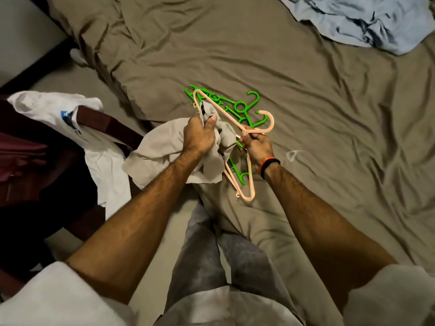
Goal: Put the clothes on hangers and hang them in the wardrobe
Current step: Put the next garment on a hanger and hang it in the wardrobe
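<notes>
Gripping beige garment (164,147) with curled left hand (199,137) | right hand (257,144) pinches peach hanger (249,175) near neck | green hangers (240,109) on bed (329,137) at 12 o'clock of hands

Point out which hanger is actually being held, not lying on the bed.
The peach hanger: the right hand grips it near its hook, while the left hand feeds the beige garment onto it. The green hangers lie untouched beneath.

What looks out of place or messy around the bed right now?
Nothing is damaged. The green hangers lie in a tangled heap on the bed sheet, a blue garment sits crumpled at the far corner, and a white shirt is draped loosely at the left.
</notes>
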